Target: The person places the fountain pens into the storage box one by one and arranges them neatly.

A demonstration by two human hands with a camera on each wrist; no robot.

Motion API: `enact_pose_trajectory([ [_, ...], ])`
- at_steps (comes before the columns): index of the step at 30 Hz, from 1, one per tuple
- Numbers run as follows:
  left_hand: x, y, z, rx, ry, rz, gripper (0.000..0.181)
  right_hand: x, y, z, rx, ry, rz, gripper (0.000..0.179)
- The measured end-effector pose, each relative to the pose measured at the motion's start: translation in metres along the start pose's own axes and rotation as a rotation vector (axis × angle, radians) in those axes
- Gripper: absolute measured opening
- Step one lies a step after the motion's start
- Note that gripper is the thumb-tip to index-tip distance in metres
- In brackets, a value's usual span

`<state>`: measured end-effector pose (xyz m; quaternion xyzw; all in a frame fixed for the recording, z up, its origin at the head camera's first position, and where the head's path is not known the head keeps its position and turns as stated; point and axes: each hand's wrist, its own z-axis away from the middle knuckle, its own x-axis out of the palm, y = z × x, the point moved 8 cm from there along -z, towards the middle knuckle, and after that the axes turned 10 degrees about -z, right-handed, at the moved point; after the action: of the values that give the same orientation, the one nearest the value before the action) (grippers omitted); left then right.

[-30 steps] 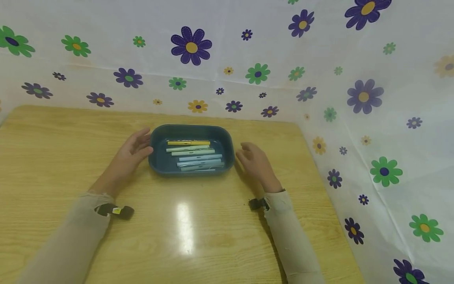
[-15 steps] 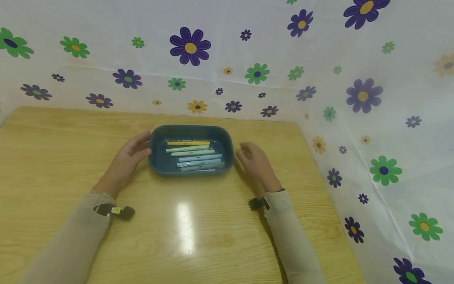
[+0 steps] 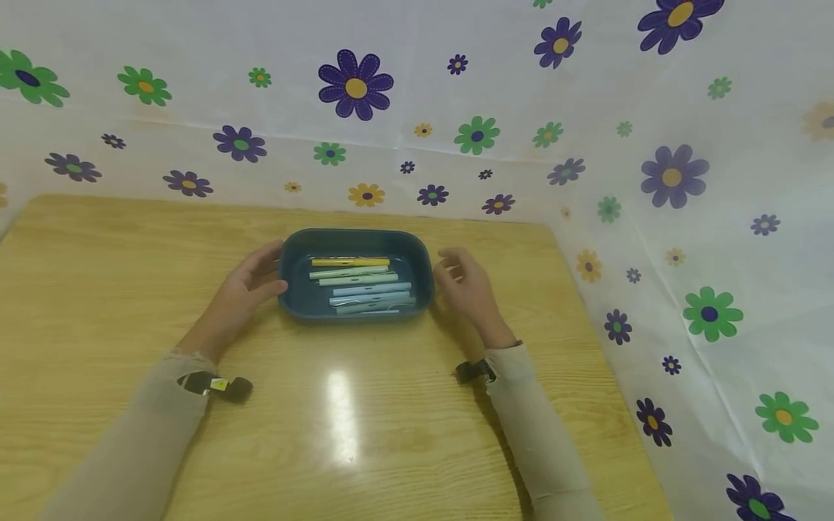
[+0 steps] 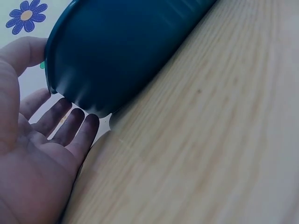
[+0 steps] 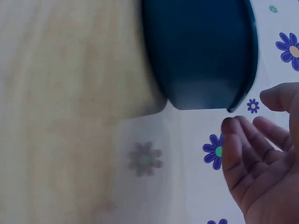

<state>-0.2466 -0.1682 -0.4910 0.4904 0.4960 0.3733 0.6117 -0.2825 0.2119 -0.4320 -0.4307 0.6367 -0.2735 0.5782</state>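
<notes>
Hands (image 3: 470, 286) nearer tray (image 3: 297, 291), wrist label (image 3: 218, 384) unreadable

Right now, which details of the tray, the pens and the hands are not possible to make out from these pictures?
Head view: the dark marks on the pens are too small to read.
Head view: the lowest pale strip seems partly covered by the near rim of the tray.
Both wrist views: the tray's outer wall hides its inside; the top edge cuts it off.
Right wrist view: the right hand is cut off by the right edge.
</notes>
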Motion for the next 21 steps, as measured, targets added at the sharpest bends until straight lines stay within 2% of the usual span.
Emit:
enact_pose_trajectory([
  [4, 0.001, 0.001, 0.0, -0.005, 0.0, -0.023, 0.072, -0.008, -0.018, -0.002, -0.064, 0.022, -0.045, 0.029],
  [7, 0.001, 0.0, 0.0, -0.01, -0.003, -0.03, 0.072, -0.01, -0.03, -0.001, -0.092, -0.005, -0.06, 0.029],
  [14, 0.003, 0.001, -0.001, -0.002, 0.001, -0.026, 0.072, -0.002, -0.036, -0.001, -0.039, -0.101, -0.011, 0.028],
  [21, 0.003, 0.002, 0.0, -0.025, -0.004, -0.034, 0.072, 0.004, -0.035, -0.005, -0.017, -0.139, 0.028, 0.026],
])
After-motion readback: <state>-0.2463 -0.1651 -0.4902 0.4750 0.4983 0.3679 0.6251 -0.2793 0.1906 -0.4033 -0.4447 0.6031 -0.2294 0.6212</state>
